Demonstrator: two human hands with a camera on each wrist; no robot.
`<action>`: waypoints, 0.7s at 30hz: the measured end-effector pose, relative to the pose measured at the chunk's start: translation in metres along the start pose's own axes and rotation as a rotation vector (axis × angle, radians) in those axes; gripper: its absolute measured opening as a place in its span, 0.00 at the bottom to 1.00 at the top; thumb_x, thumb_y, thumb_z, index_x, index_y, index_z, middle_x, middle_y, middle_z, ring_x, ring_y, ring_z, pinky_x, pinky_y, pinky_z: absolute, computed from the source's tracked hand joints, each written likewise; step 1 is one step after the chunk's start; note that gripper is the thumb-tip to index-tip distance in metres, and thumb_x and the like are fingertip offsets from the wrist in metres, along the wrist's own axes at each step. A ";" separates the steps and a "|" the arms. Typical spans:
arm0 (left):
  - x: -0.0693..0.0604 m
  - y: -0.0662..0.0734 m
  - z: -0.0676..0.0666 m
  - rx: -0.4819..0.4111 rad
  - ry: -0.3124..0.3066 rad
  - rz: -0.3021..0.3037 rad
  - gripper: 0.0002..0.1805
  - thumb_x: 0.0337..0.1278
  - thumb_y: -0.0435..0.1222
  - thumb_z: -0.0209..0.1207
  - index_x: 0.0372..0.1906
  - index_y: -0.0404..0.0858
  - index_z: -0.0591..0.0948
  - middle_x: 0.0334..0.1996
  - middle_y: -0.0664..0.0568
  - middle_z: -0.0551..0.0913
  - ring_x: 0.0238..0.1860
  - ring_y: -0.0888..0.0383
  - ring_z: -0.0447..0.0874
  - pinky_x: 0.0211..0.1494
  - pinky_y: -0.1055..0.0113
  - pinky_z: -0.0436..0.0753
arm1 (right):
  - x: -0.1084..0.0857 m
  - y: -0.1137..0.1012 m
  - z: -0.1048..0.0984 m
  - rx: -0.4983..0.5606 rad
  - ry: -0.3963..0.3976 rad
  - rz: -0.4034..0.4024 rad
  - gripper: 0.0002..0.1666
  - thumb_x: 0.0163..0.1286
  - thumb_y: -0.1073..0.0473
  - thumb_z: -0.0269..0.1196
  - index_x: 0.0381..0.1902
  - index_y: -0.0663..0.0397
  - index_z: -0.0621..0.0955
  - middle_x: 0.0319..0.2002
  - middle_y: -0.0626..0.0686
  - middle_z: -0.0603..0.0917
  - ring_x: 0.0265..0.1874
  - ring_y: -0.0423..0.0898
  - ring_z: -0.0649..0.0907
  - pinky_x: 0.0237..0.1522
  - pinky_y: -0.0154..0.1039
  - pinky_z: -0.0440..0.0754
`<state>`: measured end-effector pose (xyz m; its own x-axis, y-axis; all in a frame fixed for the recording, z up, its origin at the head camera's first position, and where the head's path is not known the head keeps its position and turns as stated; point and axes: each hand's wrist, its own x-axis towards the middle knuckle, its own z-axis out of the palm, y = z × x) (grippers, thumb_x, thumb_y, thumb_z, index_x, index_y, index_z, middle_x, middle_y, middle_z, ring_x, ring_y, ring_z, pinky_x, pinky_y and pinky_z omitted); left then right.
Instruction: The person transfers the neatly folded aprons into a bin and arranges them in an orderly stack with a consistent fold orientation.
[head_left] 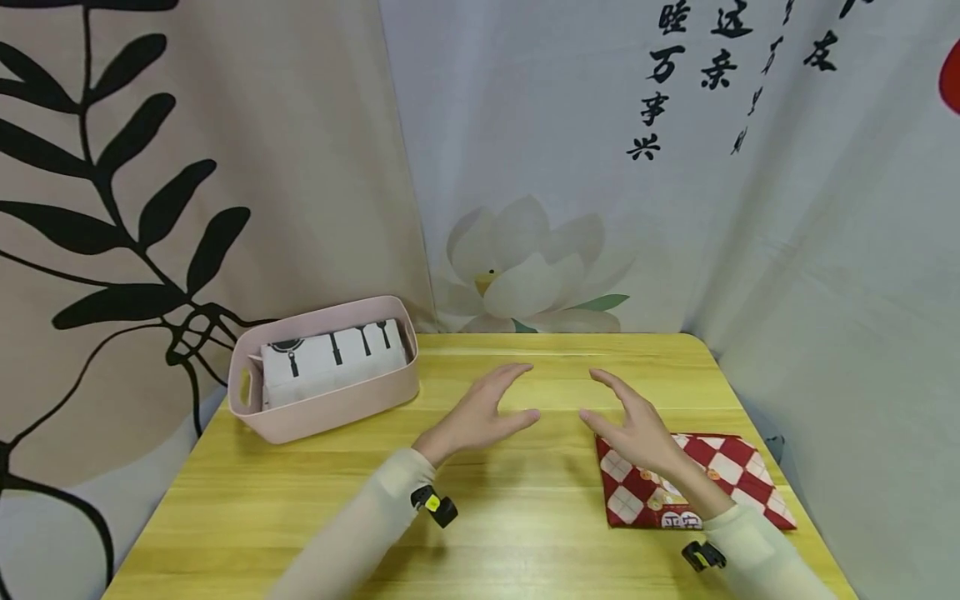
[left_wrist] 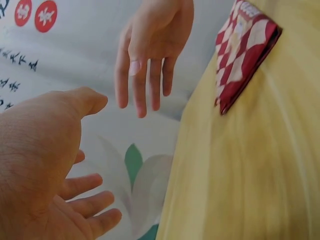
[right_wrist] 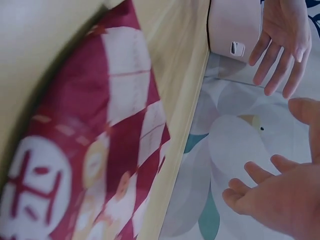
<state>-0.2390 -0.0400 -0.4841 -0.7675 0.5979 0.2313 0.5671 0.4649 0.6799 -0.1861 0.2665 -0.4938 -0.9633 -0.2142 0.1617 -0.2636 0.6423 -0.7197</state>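
Both hands hover above the middle of the wooden table, palms facing each other with a gap between them. My left hand point(head_left: 480, 412) has its fingers extended and thumb apart, holding nothing. Opposite it, my right hand point(head_left: 633, 421) is likewise spread and holds nothing. Under the right hand and forearm lies a flat red and white checkered cloth item point(head_left: 727, 467) with printed characters, partly hidden by that arm. In the left wrist view the right hand point(left_wrist: 155, 55) hangs with fingers apart. In the right wrist view the checkered item point(right_wrist: 125, 130) fills the left side.
On the table's back left stands a pink basket point(head_left: 337, 400) holding a folded white cloth point(head_left: 337, 358) with black prints. Curtains with a lotus and characters hang behind the table point(head_left: 450, 558). Each wrist bears a small black camera band.
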 end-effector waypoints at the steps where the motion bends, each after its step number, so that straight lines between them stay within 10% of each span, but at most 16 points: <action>1: 0.001 0.002 0.003 -0.003 -0.014 -0.003 0.44 0.79 0.54 0.68 0.89 0.45 0.66 0.87 0.43 0.70 0.89 0.40 0.67 0.89 0.36 0.71 | -0.003 0.002 -0.002 -0.004 0.005 0.006 0.45 0.85 0.44 0.68 0.90 0.46 0.65 0.87 0.61 0.70 0.86 0.71 0.69 0.79 0.82 0.71; 7: 0.005 0.012 0.022 -0.033 -0.081 -0.015 0.44 0.81 0.57 0.65 0.91 0.49 0.64 0.89 0.44 0.68 0.90 0.43 0.65 0.90 0.37 0.70 | -0.018 0.011 -0.013 0.007 0.003 0.061 0.46 0.85 0.42 0.68 0.90 0.45 0.64 0.88 0.64 0.68 0.73 0.68 0.85 0.67 0.71 0.88; 12: 0.008 0.021 0.040 -0.038 -0.119 -0.029 0.44 0.81 0.58 0.64 0.90 0.50 0.64 0.89 0.46 0.68 0.89 0.46 0.66 0.90 0.40 0.71 | -0.030 0.018 -0.022 0.048 -0.023 0.125 0.48 0.84 0.43 0.69 0.91 0.44 0.61 0.88 0.68 0.64 0.27 0.62 0.91 0.33 0.47 0.92; 19: 0.009 0.033 0.064 0.009 -0.180 -0.025 0.43 0.82 0.61 0.60 0.91 0.51 0.63 0.89 0.46 0.67 0.89 0.45 0.68 0.88 0.42 0.74 | -0.043 0.027 -0.032 -0.093 0.029 0.116 0.49 0.83 0.42 0.70 0.91 0.48 0.63 0.86 0.69 0.68 0.80 0.77 0.73 0.68 0.85 0.78; 21: 0.009 0.035 0.070 0.010 -0.200 -0.025 0.44 0.82 0.61 0.60 0.91 0.50 0.63 0.90 0.46 0.66 0.89 0.45 0.68 0.88 0.43 0.75 | -0.046 0.030 -0.034 -0.105 0.027 0.125 0.50 0.82 0.41 0.70 0.91 0.49 0.63 0.86 0.70 0.68 0.81 0.77 0.71 0.68 0.87 0.76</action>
<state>-0.2053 0.0276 -0.5070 -0.7074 0.7032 0.0711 0.5524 0.4873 0.6763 -0.1514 0.3206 -0.4993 -0.9896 -0.1088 0.0944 -0.1440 0.7362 -0.6613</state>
